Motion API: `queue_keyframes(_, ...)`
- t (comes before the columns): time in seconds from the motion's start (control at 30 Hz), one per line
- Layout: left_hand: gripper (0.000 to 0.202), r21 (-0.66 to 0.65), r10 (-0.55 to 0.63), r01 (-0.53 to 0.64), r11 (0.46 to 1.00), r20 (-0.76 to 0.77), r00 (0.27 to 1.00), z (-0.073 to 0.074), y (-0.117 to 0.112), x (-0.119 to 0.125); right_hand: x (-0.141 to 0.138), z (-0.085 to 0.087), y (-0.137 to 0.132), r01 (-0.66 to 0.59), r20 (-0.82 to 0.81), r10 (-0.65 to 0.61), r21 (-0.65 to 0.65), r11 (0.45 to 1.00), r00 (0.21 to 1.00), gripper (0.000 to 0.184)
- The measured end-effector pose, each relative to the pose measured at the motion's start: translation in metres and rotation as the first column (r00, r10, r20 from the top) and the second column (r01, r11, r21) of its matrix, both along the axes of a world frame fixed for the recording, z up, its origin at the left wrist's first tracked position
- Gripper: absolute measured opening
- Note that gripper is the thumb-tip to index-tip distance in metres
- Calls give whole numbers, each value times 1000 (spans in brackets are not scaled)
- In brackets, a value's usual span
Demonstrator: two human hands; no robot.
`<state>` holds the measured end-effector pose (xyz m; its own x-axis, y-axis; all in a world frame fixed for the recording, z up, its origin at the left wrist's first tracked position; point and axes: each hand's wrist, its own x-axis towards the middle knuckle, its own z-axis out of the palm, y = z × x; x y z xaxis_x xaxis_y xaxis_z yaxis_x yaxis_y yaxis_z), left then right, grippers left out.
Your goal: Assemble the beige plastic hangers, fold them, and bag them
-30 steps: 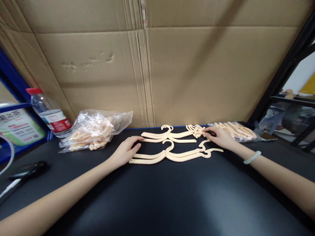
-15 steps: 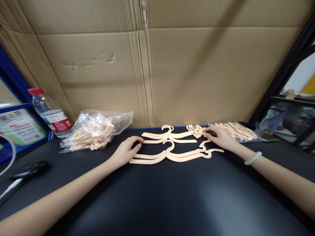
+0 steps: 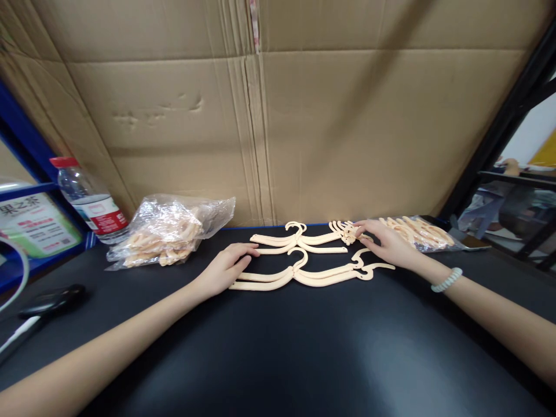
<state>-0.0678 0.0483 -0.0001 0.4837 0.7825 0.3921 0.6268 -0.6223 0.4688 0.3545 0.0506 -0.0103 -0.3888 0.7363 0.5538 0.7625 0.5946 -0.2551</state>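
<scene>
Cream folding clothes hangers lie flat on the black table, a rear one [image 3: 321,238] and a front one [image 3: 321,279], each with its hook upward. My left hand [image 3: 223,267] rests at their left ends, fingers stretched out over the rear hanger's lower arm, gripping nothing. At the right, my right hand [image 3: 382,238] reaches to a small pile of loose hooks [image 3: 346,230], its fingers apart at the pile's edge. Two more loose hook pieces [image 3: 376,268] lie beside the front hanger's right end, just below that hand.
At the left sits a clear bag of hanger parts [image 3: 163,231], near a red-capped bottle [image 3: 93,202] and a black mouse-like object [image 3: 52,301]. Another bag of cream parts [image 3: 423,233] lies behind my right hand. A cardboard wall [image 3: 347,133] closes off the table's back.
My right hand's fingers have spread from a pinch at the hook pile and shifted slightly left. The left fingers have slid a little right along the hanger arm. The hangers look unmoved.
</scene>
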Motion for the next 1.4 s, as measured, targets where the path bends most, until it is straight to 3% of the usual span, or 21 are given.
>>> queue_keyframes(0.33, 24, 22, -19, 18, 1000, 53, 998, 3, -2, 5, 4, -8, 6, 6, 82, -9, 33, 999, 997, 31)
queue_keyframes(0.7, 21, 86, 52, -67, 994, 164, 985, 5, -7, 5, 7, -7, 12, 22, 161, -35, 85, 996, 986, 24)
queue_keyframes(1.03, 16, 145, 110, -128, 981, 126, 986, 8, -12, 9, 2, -7, 13, 31, 204, -57, 128, 991, 977, 25)
queue_keyframes(1.4, 11, 206, 85, -106, 973, 107, 991, 6, -12, 9, 1, -7, 12, 31, 215, -58, 126, 991, 975, 28)
